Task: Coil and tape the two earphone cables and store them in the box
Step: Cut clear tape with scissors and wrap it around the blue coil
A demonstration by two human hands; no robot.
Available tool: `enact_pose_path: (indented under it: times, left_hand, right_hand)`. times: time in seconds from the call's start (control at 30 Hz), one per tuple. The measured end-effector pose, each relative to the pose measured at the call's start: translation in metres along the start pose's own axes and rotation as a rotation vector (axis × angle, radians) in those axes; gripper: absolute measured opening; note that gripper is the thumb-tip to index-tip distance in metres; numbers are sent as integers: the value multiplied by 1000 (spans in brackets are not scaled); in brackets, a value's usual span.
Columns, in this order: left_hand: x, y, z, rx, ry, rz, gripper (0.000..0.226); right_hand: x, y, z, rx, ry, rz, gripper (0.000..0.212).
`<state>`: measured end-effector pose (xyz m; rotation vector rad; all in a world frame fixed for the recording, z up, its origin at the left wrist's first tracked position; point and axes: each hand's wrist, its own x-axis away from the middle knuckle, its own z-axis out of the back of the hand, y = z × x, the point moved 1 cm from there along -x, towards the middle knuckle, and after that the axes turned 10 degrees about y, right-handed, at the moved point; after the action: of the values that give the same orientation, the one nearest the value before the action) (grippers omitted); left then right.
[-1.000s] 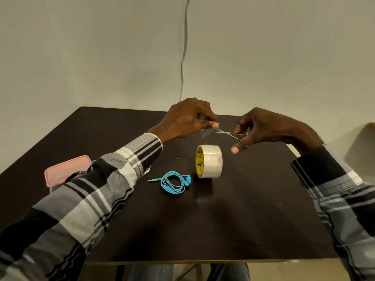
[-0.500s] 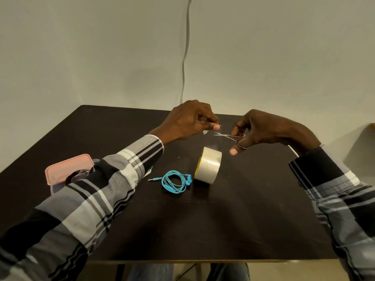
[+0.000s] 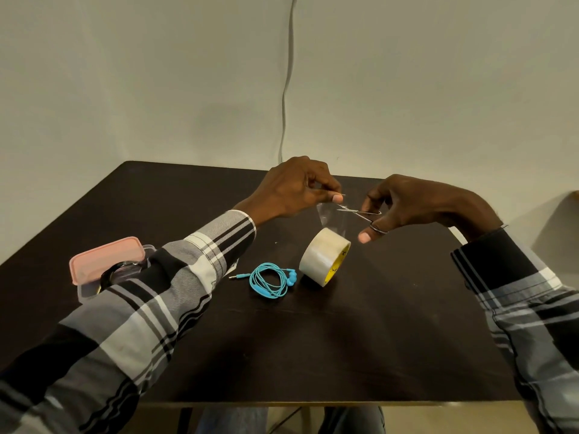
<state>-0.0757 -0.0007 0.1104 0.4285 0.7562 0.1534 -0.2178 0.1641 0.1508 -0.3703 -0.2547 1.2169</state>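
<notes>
Step in hand, by judgement: cutting a strip of tape for the coiled cable.

- Left hand (image 3: 291, 189): raised above the table (image 3: 376, 324), thumb and forefinger pinching the free end of the clear tape strip (image 3: 329, 216).
- Strip: stretched from the left grip down and toward the right to the tape roll (image 3: 324, 256); long axis steeply slanted. Roll tipped on its edge on the table, yellow core facing right.
- Right hand (image 3: 413, 205): fingers curled through the loops of small scissors (image 3: 360, 213), blades pointing left and meeting the strip just below the left pinch. Blade opening too small to judge.
- Blue earphone cable (image 3: 271, 278): coiled, flat on the table, touching or just beside the roll on its left, plug pointing left. Below both hands; left hand nearer.
- Box (image 3: 103, 267): pink lid, at the left table edge, partly hidden by the left sleeve (image 3: 188, 277). A dark coil shows inside; likely the other cable, not certain.

Coming move, by judgement: blades across the strip's width, at right angles to its long axis, tension kept by the left pinch. Risk: strip folding onto itself once cut.
</notes>
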Motion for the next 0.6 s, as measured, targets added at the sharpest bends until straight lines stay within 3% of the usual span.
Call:
enact_pose_path:
  times: [0.17,0.6]
  left_hand:
    - [1,3,-3,70,10,33,18]
    - [-1,4,-1,18,-25,18,19]
  right_hand:
    - [5,0,7,-18,-48,-11,38]
    - [3,3,9,-32,-50,-56,38]
